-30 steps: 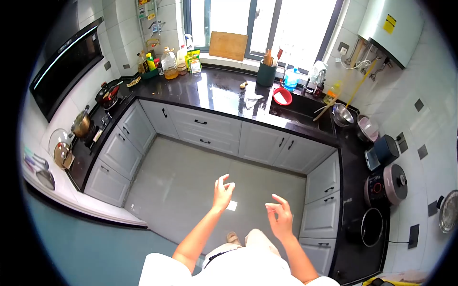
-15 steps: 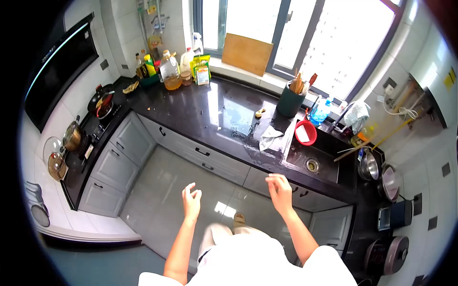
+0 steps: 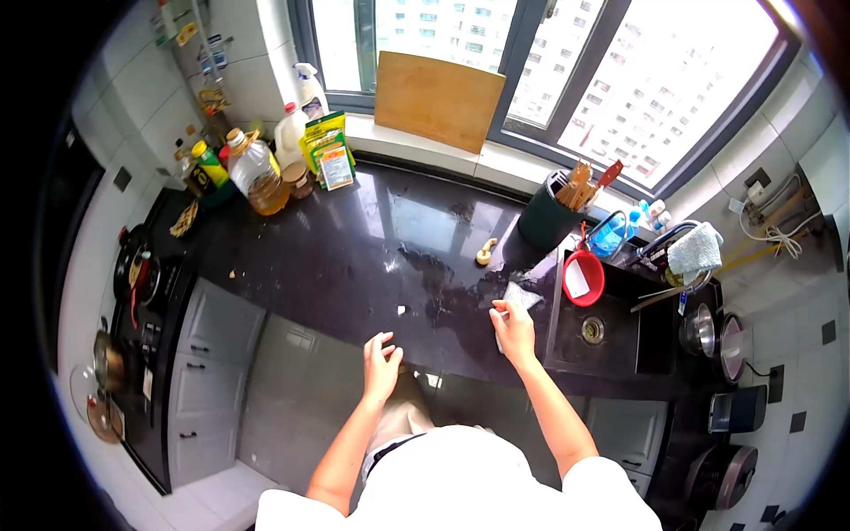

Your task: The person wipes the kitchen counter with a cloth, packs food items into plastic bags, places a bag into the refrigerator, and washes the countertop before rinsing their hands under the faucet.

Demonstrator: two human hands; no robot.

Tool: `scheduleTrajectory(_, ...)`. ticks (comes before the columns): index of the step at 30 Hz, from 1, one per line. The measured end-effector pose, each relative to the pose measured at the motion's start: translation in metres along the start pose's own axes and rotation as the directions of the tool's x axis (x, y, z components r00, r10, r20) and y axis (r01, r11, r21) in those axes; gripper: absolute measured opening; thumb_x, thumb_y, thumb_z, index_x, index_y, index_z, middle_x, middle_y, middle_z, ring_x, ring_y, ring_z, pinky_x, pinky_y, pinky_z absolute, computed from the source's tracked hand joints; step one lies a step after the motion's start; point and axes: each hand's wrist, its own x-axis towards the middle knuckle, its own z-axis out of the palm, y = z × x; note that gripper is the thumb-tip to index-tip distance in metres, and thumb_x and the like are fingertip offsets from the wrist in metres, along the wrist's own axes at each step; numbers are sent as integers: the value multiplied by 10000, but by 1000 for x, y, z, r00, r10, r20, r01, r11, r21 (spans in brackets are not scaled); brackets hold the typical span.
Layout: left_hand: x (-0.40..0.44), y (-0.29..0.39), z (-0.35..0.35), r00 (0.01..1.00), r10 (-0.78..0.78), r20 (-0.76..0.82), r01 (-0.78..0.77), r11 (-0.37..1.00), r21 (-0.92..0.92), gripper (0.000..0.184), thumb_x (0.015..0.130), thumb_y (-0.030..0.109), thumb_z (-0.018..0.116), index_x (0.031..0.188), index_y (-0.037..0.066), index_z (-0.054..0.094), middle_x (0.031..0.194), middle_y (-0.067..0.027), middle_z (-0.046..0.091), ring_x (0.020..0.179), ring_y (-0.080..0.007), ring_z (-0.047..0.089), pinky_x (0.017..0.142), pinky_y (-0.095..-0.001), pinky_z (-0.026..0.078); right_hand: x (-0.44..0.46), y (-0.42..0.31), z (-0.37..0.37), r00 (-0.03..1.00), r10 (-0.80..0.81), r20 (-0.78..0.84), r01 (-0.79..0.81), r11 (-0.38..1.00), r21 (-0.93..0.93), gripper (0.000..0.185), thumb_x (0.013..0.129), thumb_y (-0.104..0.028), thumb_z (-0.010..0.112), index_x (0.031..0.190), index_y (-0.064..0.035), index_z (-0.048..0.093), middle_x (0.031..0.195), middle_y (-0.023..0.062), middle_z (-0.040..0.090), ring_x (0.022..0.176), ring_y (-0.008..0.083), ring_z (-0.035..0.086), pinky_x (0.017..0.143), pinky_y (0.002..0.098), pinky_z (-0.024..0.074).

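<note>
My left hand (image 3: 382, 367), fingers loosely bent and apart, holds nothing at the front edge of the dark countertop (image 3: 310, 257). My right hand (image 3: 513, 332) hangs over the counter left of the sink (image 3: 567, 350), its fingers partly spread. A crumpled greyish cloth (image 3: 523, 296) lies just beyond it, partly hidden by the hand; whether they touch I cannot tell. Behind the cloth is a small pale-yellow piece (image 3: 485, 252). A white scrap (image 3: 402, 310) sits on the wet counter between my hands.
In the sink corner is a red basin (image 3: 583, 279). Beside it stands a dark green utensil holder (image 3: 544, 217). A wooden board (image 3: 438, 102) leans against the window. An oil jug (image 3: 257, 173) and yellow packets (image 3: 328, 150) stand back left. Pans rest by the stove (image 3: 146, 310).
I have moved closer to the counter. Both hands, earlier above the floor, are now at the counter's front, the right one by the cloth.
</note>
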Motion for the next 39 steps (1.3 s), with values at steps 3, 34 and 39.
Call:
scheduleTrajectory(3, 52, 17, -5, 993, 24, 117, -26, 1000, 14, 411, 872, 82, 629, 1268, 39, 528, 1334, -138, 422, 1087, -239, 599, 949, -348, 491, 44, 34, 42, 988, 143, 52, -134, 980, -145, 317, 855, -233, 691, 1079, -15, 641, 918, 115, 675, 775, 236, 656, 730, 351, 519)
scheduleTrajectory(34, 131, 33, 26, 958, -87, 274, 52, 990, 135, 392, 867, 27, 620, 1250, 33, 536, 1371, -134, 412, 1074, -220, 604, 939, -334, 489, 182, 145, 96, 898, 439, -18, -439, 898, -22, 414, 913, -364, 561, 1015, 31, 630, 895, 207, 681, 868, 344, 668, 787, 414, 500)
scheduleTrajectory(39, 122, 44, 42, 958, -97, 270, 68, 991, 113, 401, 862, 47, 634, 1251, 46, 535, 1375, -136, 414, 1080, -223, 600, 947, -340, 485, 201, 175, 95, 967, 230, -112, -233, 972, -17, 290, 898, -241, 622, 1003, 30, 629, 787, 166, 671, 729, 292, 661, 680, 385, 499)
